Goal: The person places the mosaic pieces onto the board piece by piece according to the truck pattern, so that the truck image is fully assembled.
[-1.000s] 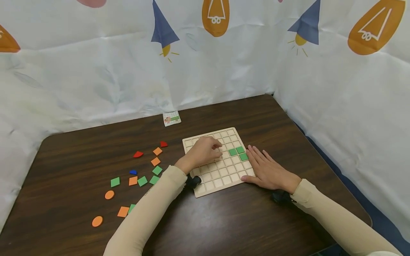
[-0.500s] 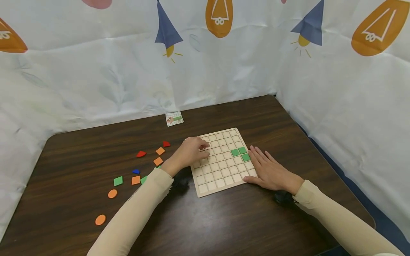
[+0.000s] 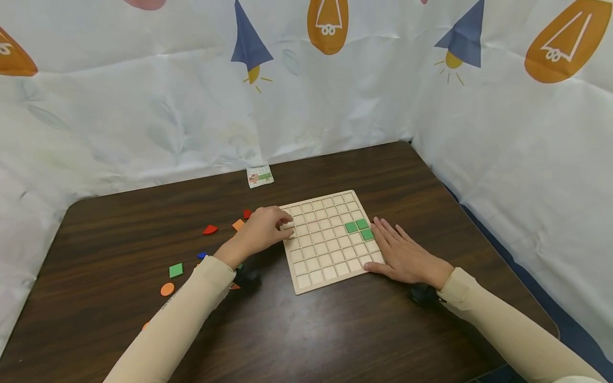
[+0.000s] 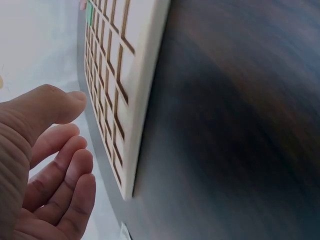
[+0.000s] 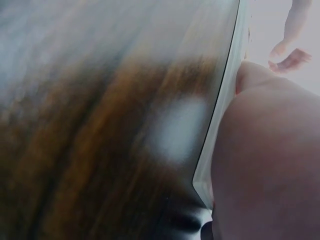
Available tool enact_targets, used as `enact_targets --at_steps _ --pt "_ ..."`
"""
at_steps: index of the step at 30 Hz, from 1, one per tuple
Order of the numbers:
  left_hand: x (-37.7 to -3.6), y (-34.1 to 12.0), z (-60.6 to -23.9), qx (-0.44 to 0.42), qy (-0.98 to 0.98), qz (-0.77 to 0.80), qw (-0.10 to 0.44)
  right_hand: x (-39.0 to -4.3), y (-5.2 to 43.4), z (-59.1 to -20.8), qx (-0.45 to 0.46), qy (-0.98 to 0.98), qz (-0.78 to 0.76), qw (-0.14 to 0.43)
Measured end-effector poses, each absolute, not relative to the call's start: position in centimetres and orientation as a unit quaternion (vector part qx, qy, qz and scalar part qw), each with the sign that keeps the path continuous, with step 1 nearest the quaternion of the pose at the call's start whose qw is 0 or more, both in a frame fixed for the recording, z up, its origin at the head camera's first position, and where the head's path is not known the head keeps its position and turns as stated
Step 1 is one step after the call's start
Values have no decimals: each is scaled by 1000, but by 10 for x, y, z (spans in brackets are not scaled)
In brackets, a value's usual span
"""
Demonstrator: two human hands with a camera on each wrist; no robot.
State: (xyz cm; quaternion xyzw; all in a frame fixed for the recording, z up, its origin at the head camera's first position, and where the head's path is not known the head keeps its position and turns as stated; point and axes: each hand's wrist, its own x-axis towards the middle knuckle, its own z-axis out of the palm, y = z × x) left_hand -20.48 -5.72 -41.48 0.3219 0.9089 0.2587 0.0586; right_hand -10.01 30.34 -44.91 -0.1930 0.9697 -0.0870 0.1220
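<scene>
A pale wooden grid board [image 3: 322, 261] lies on the dark table, with three green square tiles [image 3: 351, 227] in cells near its right side. My left hand [image 3: 262, 227] hovers at the board's left edge, thumb apart from the loosely bent fingers. The left wrist view shows nothing between that thumb and the fingers [image 4: 80, 200]. Along the board's right edge my right hand [image 3: 404, 256] rests flat, fingers straight and thumb at the near right corner. Its palm side shows close up against the board's edge in the right wrist view.
Loose pieces lie left of the board, among them a red wedge [image 3: 209, 230], a green square [image 3: 175, 270] and an orange disc [image 3: 167, 289]; my left forearm hides several. A small printed card [image 3: 260, 176] lies at the table's back edge. A patterned white cloth [image 3: 335, 101] hangs behind.
My left hand has moved left from over the middle of the board to its left edge, covering more of the loose pieces. The right hand has stayed in place on the board's edge.
</scene>
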Motion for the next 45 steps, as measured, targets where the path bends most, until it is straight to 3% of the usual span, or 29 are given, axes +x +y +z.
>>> enact_targets --at_steps 17,45 --pt "-192 -109 -418 294 927 224 63 -103 302 -449 -191 971 -68 128" --pt "-165 -159 -429 273 936 220 14 -104 302 -449 -186 971 -71 129"
